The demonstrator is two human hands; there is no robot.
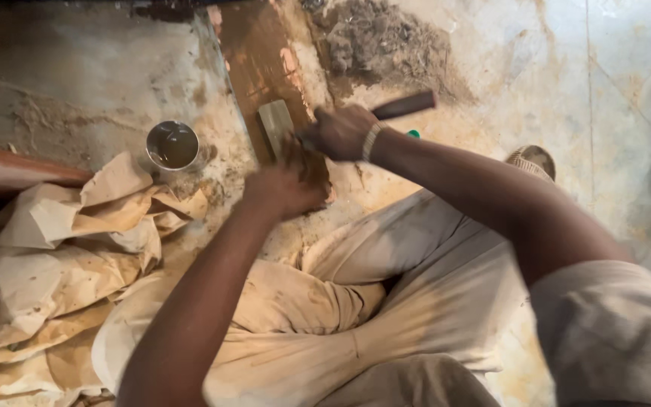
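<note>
The person sits low on the dusty floor (627, 90), knees drawn up, both arms reaching forward toward twelve o'clock. The right hand (340, 132) is clenched round a dark wooden handle (404, 105) that sticks out toward two o'clock; the tool's working end is hidden behind the fist, so I cannot tell what kind of blade it carries. The left hand (284, 185) sits just below and to seven o'clock of the right, fingers curled and pressed down at the near end of a long brown plank (254, 60) that runs away toward twelve; whether they truly grip it or only bear on it I cannot tell. A flat grey-green block (275, 124), like a sharpening stone, lies on the plank right beside both hands. The tool looks stiff and fairly light, best held well back on its handle; the plank looks rigid and heavy enough to stay put under a pressing palm, though its dusty face could be slippery. At ten o'clock from the hands stands a small round metal tin (172, 145), apart from them; crumpled brown paper (62, 249) heaps up at eight o'clock, and a mound of grey shavings (386, 41) lies at one o'clock
</note>
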